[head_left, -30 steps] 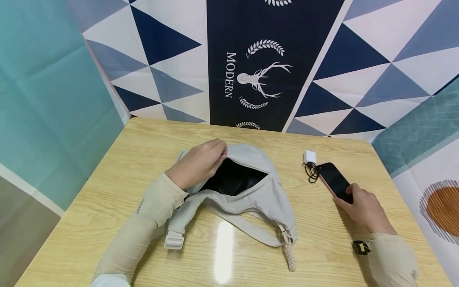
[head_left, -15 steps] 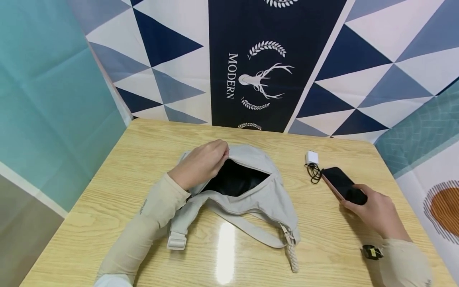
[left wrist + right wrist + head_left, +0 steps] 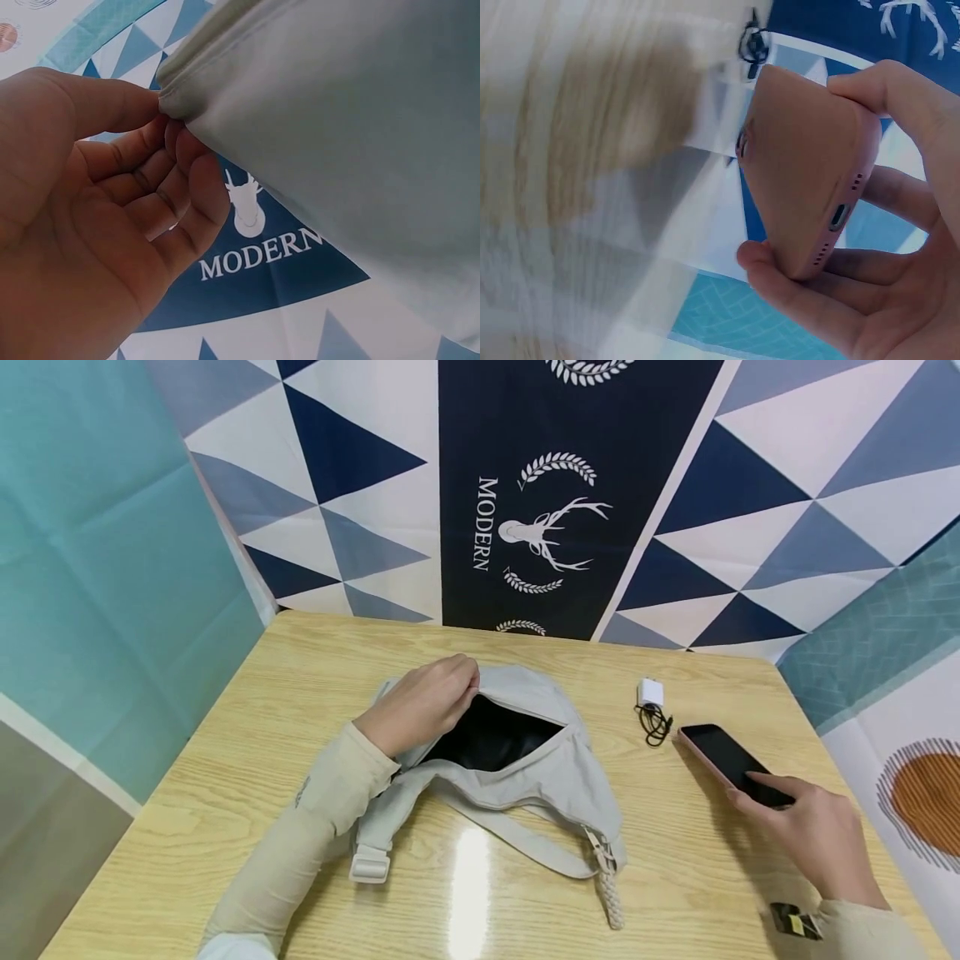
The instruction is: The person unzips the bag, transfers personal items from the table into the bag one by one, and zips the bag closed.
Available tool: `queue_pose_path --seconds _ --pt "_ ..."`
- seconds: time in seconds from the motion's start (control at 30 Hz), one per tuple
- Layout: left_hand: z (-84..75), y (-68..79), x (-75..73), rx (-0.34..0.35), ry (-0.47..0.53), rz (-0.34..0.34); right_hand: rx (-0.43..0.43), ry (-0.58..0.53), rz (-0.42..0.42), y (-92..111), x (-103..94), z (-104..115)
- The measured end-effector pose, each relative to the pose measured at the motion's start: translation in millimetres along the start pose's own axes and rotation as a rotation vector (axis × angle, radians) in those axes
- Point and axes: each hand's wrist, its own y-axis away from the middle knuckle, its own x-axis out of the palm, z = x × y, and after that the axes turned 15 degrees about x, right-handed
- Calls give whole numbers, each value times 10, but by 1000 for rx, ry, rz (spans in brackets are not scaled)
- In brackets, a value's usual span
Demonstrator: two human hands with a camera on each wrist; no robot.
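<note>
A light grey fabric bag (image 3: 525, 789) lies on the table with its zipped mouth spread, showing a black lining. At its upper left edge my left hand (image 3: 423, 702) pinches the fabric between thumb and fingers; the left wrist view shows that grip on the bag's edge (image 3: 337, 127) closely. On the right, my right hand (image 3: 817, 827) grips a smartphone (image 3: 723, 756) by its near end, screen up, above the table. Seen from below in the right wrist view, the phone has a pink back (image 3: 802, 150) and a charging port.
A white charger plug (image 3: 650, 692) with a coiled black cable (image 3: 654, 725) lies at the back right of the wooden table (image 3: 247, 760). A braided cord (image 3: 611, 897) and a strap buckle (image 3: 370, 865) hang off the bag. Patterned cloth (image 3: 360, 485) stands behind.
My right hand has drawn the phone away from the charger, toward the front right of the table. My left hand keeps its hold on the bag's edge.
</note>
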Motion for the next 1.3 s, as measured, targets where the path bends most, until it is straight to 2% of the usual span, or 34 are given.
queue_pose_path --seconds 0.07,0.3,0.63,0.9,1.17,1.3 --pt "7 7 4 2 -1 -1 -15 -16 -51 48 -28 33" --pt "13 25 23 -2 -3 -2 -118 -79 -144 191 -116 260" --pt "10 12 23 9 -9 0 -216 -161 -191 434 -139 697" --pt "-5 -4 0 14 -14 2 -274 -144 -144 551 -149 955" --pt "-32 -12 -14 1 -13 34 -414 -210 -146 640 -102 1217" --pt "-39 -8 -14 -4 -19 40 -498 -191 -139 663 -52 1327"
